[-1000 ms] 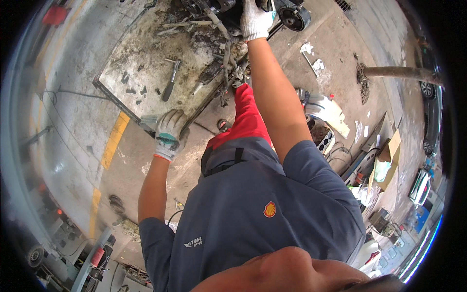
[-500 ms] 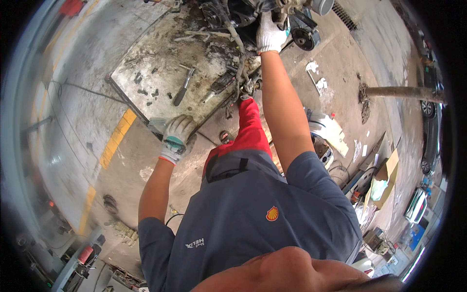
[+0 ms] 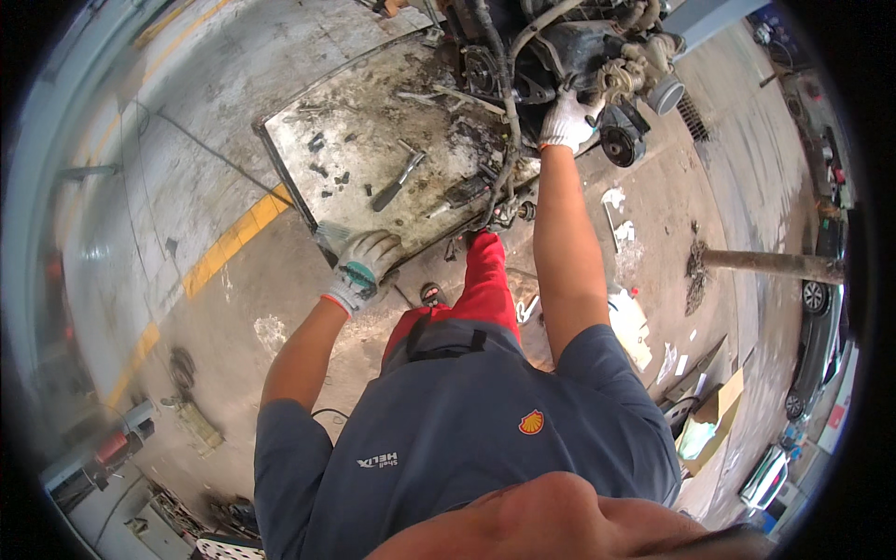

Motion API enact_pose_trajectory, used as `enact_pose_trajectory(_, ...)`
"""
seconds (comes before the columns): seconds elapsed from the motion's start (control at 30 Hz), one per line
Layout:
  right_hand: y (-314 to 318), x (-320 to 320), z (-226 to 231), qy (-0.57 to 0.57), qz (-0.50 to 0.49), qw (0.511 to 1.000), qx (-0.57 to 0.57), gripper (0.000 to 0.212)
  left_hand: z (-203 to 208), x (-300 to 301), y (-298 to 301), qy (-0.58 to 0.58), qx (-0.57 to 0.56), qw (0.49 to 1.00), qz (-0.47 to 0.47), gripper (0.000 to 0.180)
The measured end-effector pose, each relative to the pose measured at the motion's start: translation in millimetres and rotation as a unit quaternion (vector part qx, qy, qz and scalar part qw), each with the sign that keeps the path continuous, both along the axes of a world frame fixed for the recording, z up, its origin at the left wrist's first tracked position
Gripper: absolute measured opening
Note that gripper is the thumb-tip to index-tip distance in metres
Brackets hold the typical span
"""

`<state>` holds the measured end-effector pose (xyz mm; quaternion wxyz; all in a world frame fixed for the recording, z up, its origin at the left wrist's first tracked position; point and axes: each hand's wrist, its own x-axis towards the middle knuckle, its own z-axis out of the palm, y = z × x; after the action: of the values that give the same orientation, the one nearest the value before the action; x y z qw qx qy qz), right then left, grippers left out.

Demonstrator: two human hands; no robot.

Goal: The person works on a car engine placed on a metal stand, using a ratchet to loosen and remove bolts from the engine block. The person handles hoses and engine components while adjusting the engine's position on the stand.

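Note:
My left hand, in a white and green work glove, rests on the near corner of a grimy metal-topped table, its fingers stretched out over the surface. My right hand, gloved too, reaches up to an engine assembly at the table's far right. Its fingertips go in among the parts and are largely hidden, so its grip is unclear. Beside that hand sits a round black mount. On the tabletop lie a ratchet wrench, a dark power tool and several small black pieces.
A thick hose runs down from the engine to the table's near edge. To the right, a post and an open cardboard box stand beyond scattered scraps. Yellow floor markings and a cable lie to the left.
The view has shifted, so the table and engine sit lower and further right, with more of the engine showing. My left hand stays on the table corner, my right hand at the engine.

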<state>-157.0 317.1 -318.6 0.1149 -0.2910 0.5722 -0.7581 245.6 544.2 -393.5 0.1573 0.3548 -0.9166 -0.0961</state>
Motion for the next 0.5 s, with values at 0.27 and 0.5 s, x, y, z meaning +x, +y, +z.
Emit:
enact_pose_trajectory(0.27, -17.0, -18.1, -25.8, -0.023, 0.036, 0.998, -0.044, 0.040, 3.5, -2.1, -1.8, 0.005, 0.011, 1.000, -0.002, 0.057)
enact_pose_trajectory(0.5, -22.6, -61.5, -81.6, -0.015, -0.002, 0.995, -0.101, 0.042, 1.1, -4.0, -9.7, 0.001, 0.004, 1.000, -0.021, 0.059)
